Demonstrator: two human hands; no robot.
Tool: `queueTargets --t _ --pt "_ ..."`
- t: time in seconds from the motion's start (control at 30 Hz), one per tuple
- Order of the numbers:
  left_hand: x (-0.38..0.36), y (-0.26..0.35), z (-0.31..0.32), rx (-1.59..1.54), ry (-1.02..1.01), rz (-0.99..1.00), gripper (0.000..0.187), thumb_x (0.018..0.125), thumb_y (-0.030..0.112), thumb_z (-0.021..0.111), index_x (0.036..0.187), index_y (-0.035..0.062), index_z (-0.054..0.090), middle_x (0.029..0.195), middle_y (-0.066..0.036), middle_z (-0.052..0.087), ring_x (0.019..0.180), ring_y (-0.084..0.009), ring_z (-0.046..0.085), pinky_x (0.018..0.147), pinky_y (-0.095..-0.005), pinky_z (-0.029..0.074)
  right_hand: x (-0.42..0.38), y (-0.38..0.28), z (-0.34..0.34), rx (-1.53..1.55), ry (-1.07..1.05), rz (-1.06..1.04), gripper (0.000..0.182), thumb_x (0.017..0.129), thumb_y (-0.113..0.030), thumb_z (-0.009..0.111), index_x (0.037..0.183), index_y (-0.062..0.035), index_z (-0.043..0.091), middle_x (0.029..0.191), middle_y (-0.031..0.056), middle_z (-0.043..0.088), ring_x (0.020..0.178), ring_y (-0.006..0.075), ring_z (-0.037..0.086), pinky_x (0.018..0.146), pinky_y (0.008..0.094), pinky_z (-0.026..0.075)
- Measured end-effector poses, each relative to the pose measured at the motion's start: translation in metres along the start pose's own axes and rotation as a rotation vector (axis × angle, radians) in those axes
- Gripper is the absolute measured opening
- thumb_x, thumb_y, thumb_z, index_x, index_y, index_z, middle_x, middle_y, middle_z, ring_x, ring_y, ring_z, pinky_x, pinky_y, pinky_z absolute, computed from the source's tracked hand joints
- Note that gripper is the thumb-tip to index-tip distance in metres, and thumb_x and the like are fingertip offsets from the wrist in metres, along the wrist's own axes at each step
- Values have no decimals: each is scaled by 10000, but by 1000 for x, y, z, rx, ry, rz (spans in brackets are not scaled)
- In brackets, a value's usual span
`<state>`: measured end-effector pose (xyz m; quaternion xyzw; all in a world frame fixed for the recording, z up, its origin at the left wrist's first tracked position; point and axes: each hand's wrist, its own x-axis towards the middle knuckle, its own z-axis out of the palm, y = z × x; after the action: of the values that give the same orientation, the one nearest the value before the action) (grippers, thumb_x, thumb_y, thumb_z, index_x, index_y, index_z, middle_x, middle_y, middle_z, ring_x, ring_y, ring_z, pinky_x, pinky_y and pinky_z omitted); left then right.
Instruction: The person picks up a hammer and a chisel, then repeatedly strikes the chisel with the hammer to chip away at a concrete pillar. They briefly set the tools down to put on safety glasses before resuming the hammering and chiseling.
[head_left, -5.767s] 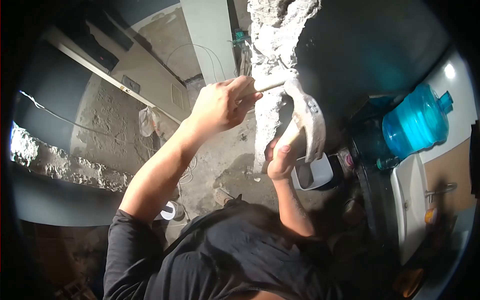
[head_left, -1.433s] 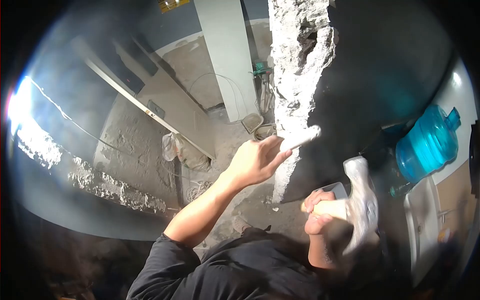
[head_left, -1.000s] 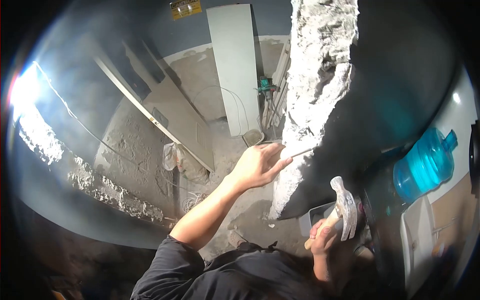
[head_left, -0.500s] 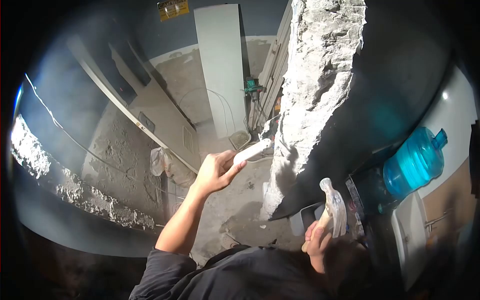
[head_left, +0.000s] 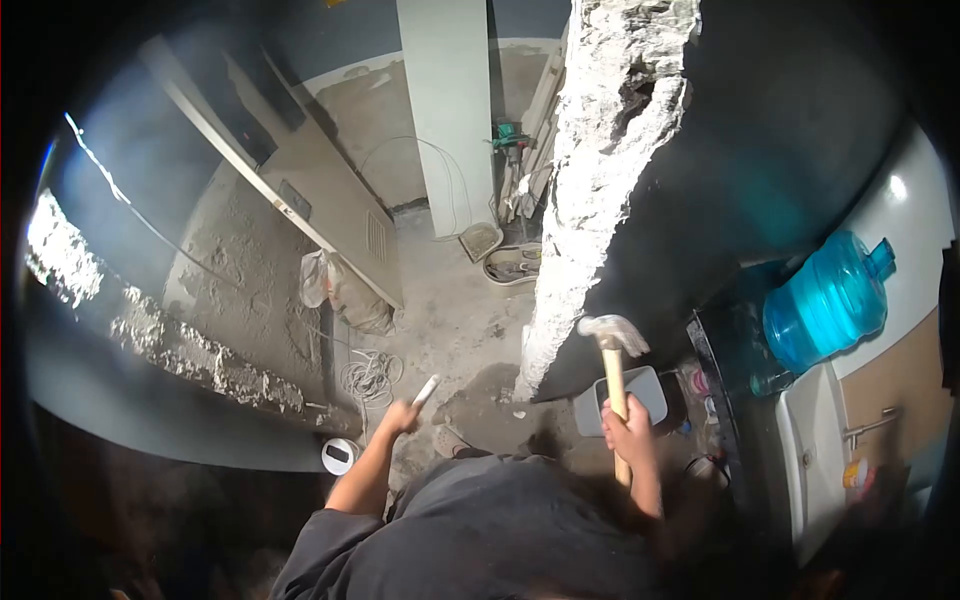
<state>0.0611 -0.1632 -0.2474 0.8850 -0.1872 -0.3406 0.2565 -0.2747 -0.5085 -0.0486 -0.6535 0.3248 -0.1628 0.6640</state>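
I view, remotely, the rough wall edge (head_left: 610, 180) lengthwise ahead, between 2 hands: right hand (head_left: 630, 437), gripping a hammer (head_left: 615, 385), nearer that edge's lower end; left hand (head_left: 402, 416), gripping a white rod (head_left: 428, 389).

Your dark shirt (head_left: 460, 530), your yellowish hammer handle (head_left: 615, 383), grey hammer head (head_left: 618, 331), white rod (head_left: 427, 389), translucent blue jug (head_left: 826, 303), mottled white broken wall (head_left: 600, 150)

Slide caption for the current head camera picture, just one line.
Hammer in the right hand, short white tool in the left hand, near a rough, broken wall edge.
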Motion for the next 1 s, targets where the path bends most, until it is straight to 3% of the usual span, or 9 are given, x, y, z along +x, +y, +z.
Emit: queueTargets --t 0.03,0.1,0.13,0.17,0.4,0.53,0.7,0.77,1.0 --pt "20 -124 33 624 -98 358 469 1011 420 537 965 -27 674 758 -212 697 720 -386 708 644 -458 552 9 27 -4 -87 -10 55 77 957 -94 607 1001 -56 557 663 -8 534 497 58 491 424 236 409" --pt "-52 -220 66 410 -70 -184 518 819 403 799 1169 41 677 898 -262 698 852 -414 697 759 -452 553 36 119 -9 -429 15 -125 148 914 -141 631 957 -12 576 661 70 595 501 163 580 431 316 461" --pt "-94 -183 67 -148 44 -900 596 743 379 870 1221 84 671 930 -230 698 887 -381 705 781 -437 555 40 147 -12 -630 47 -203 190 896 -164 640 938 10 579 667 104 617 510 206 611 440 349 480" --pt "-136 -218 74 240 -220 -330 559 812 380 827 1261 99 648 970 -193 700 900 -315 725 750 -417 569 33 145 -6 -571 5 6 230 882 -182 645 931 33 580 680 130 629 526 238 629 452 372 492" --pt "-244 -180 118 -404 -99 -902 568 940 538 597 1299 101 655 1064 -143 725 810 -280 700 734 -387 563 18 215 16 -352 -429 571 211 898 -143 633 979 42 573 689 77 621 530 161 585 433 339 488" --pt "-228 -149 115 -120 137 -671 574 883 570 665 891 9 787 800 -126 713 734 -249 679 649 -371 514 7 270 8 -179 -575 663 155 851 -124 652 837 29 631 655 80 605 483 182 561 424 334 454" --pt "-174 -123 101 -223 156 -567 646 856 627 666 964 0 779 804 -180 719 738 -276 693 682 -394 525 -68 199 -8 133 -513 278 211 855 -209 636 755 -25 659 663 60 622 524 176 578 481 329 446" --pt "-154 -131 110 -115 95 -510 659 867 646 630 964 12 784 867 -212 729 823 -301 714 740 -410 535 -53 281 -15 -35 -577 887 251 860 -269 623 740 -52 660 671 49 627 564 159 589 505 315 430" --pt "-157 -54 144 69 -261 -304 686 888 694 538 934 59 794 907 -176 748 872 -326 713 820 -400 534 -125 273 -45 474 -299 792 156 851 -165 671 866 -26 602 709 64 601 612 182 591 585 322 510"
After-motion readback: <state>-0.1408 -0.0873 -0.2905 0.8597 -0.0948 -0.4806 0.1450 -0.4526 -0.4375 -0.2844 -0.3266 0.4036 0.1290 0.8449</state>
